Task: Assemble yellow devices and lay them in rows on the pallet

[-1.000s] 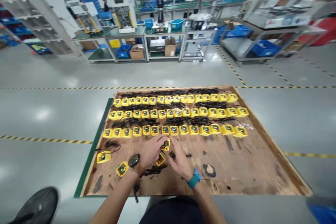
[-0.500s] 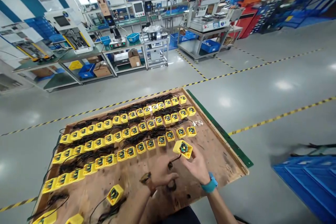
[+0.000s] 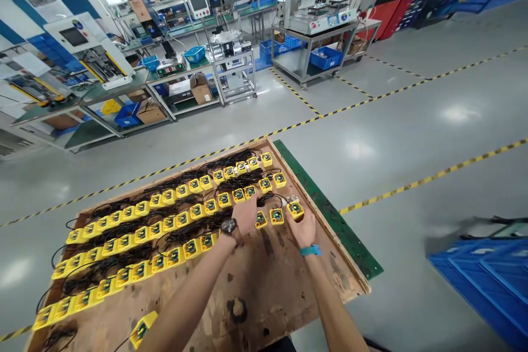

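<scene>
My right hand [image 3: 304,229], with a blue band on its wrist, grips a yellow square unit [image 3: 295,210] with a dark round centre, close to the end of a row of like units on the wooden board [image 3: 264,269]. A thin black cable [image 3: 270,198] curves from near that unit toward my left hand [image 3: 245,217]. That hand, with a dark wristwatch, rests over the rows, its fingers partly hidden. Several rows of yellow units [image 3: 197,211] with black cable bundles fill the board's far half. One loose yellow unit [image 3: 142,331] lies by the near edge.
A green strip [image 3: 330,214] runs along the board's right edge, with grey floor and yellow-black tape [image 3: 429,177] beyond. Blue crates [image 3: 482,286] stand at the lower right. Workbenches with machines and bins [image 3: 185,74] line the far side.
The view has swung left and the board now lies at a slant. Both hands have moved up the board, and the yellow unit in my right hand has moved with it to the row's end.
</scene>
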A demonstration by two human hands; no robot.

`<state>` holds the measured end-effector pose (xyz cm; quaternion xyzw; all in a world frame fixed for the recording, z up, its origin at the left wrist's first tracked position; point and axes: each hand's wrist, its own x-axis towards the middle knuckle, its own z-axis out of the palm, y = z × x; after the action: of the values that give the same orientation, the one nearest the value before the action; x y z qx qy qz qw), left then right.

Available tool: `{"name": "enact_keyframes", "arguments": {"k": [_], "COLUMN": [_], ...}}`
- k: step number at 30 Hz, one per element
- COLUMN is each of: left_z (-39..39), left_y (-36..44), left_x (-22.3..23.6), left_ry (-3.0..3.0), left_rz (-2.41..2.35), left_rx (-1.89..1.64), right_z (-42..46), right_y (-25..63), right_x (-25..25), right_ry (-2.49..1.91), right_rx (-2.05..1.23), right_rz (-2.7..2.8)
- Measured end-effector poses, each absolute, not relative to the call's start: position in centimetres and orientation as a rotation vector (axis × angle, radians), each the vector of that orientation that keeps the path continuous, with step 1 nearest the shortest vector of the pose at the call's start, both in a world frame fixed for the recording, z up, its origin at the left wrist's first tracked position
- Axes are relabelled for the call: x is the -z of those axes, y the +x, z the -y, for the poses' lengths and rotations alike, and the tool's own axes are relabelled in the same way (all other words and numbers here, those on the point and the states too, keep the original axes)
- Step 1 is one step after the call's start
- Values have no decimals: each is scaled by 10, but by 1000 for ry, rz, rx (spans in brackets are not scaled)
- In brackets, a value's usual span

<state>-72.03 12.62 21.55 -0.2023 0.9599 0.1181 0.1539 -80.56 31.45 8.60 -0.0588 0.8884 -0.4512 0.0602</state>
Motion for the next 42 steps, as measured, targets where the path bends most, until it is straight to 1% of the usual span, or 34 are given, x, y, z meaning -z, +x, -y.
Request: {"name": "enact_keyframes", "arguments": {"k": [2,5,7,11,13,15,19,22,26,30,33,35,39,40,42], "left_z": [-105,-96,-106,-150,-168,-177,-174,-171,-170,-159,-142,-134,-140,-144,-148], "left_y": [-738,-738,-728,-718,-720,-721,-712,-705,-699,-673,-652,-647,-647,-646,-635], "left_x": [-216,-210,-204,-183,-170,-158,-146,-143,-141,-142,-144,-144,-150,-152,-154], "left_ry": [-504,-470,-413,-209,-242,-335,-443,-483,-483,-621,-730,-718,-696,-702,-726], "left_rz": [-2743,-2758,-2804,-2897,-2894,-2883,-2918,-2933,-2991,-3128,-3062,-2985,-2914,-2907,-2912], "left_rx": [-280,-227,-229,-366,-395,-393,-369,-362,-445,-493,-469,-466,-499,-504,-508], "right_z": [-309,-316,-326,-337,-335,-329,-314,-306,-310,-320,-313,-302,-287,-287,-289], "right_y": [-804,-801,-803,-819,-826,-828,-819,-810,-809,-809,-802,-797,-791,-791,-794], "right_x": [-81,-80,-82,-87,-89,-90,-84,-78,-79,-102,-123,-129,-120,-116,-105], "right_ry": [-255,-447,-611,-999,-1151,-1238,-1317,-1292,-1293,-1442,-1625,-1757,-1929,-1972,-2067], "right_rx": [1348,1271,1185,1032,936,875,877,876,851,846,889,853,627,597,645], "right_rz": [-2667,-2641,-2646,-2659,-2634,-2605,-2623,-2705,-2742,-2740,-2688,-2589,-2424,-2411,-2428]}}
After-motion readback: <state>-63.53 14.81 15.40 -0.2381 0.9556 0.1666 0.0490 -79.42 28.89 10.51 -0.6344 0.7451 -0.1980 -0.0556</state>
